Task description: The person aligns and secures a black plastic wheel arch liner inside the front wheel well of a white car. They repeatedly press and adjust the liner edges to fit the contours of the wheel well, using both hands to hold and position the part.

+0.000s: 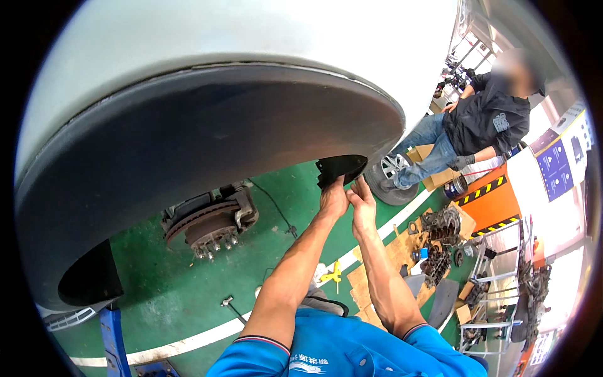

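Above me, the white car body (251, 28) has a dark wheel arch (207, 119). A black plastic flap (342, 168) hangs at the arch's right end. My left hand (335, 200) reaches up to the flap's lower edge, its fingers closed there and partly hidden by the flap. Close beside it, my right hand (362, 202) is closed just below the flap's right corner. What its fingers hold, if anything, is too small to make out. A rusty brake disc (204, 220) with bare wheel studs shows beneath the arch, left of my forearms.
A person (487, 116) in dark clothes and gloves stands at the right beside a wheel (392, 179). Engine parts (440, 226) lie on cardboard (364, 286). A yellow-handled tool (333, 274) and a long-handled tool (232, 308) are below. A blue lift arm (113, 342) stands lower left.
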Motion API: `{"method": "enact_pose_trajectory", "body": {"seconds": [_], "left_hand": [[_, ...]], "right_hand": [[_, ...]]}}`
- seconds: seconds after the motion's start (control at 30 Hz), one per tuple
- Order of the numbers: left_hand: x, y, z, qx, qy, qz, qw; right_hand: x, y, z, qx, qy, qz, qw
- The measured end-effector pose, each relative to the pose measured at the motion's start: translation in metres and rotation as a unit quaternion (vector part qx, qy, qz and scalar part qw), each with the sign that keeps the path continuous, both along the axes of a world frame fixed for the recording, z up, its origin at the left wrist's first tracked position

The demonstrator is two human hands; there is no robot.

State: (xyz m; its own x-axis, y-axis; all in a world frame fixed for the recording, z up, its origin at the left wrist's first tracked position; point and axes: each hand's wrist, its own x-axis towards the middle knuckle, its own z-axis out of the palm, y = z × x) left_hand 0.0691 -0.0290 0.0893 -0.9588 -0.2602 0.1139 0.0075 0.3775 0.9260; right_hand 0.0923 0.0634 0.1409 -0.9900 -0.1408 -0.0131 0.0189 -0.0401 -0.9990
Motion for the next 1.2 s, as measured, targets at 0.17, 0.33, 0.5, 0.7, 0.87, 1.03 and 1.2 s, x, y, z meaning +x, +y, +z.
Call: {"method": "enact_pose_trajectory", "body": {"seconds": [0.17,0.33,0.5,0.7,0.87,1.03,1.2], "left_hand": [[0.001,0.000,0.004,0.004,-0.009,0.000,1.000],[-0.003,0.001,-0.006,-0.020,0.013,0.006,1.000],[-0.008,0.001,-0.014,-0.001,0.007,0.002,1.000],[-0.004,0.002,-0.006,-0.002,0.011,-0.001,1.000],[-0.002,-0.001,-0.005,-0.011,0.005,-0.003,1.000],[0.001,-0.002,-0.001,-0.008,0.002,-0.014,1.000],[-0.001,-0.003,-0.004,0.000,0.001,-0.003,1.000]], "right_hand": [[0.000,0.000,0.000,0.006,0.002,-0.004,1.000],[0.003,-0.003,0.004,0.005,0.009,-0.002,1.000],[0.004,-0.005,0.004,0.005,0.008,-0.002,1.000],[0.001,0.000,0.000,0.006,0.016,-0.001,1.000],[0.002,-0.003,0.001,0.011,0.012,-0.002,1.000],[0.000,0.000,-0.004,0.009,0.012,-0.004,1.000],[-0.001,-0.001,-0.005,0.011,0.004,-0.004,1.000]]}}
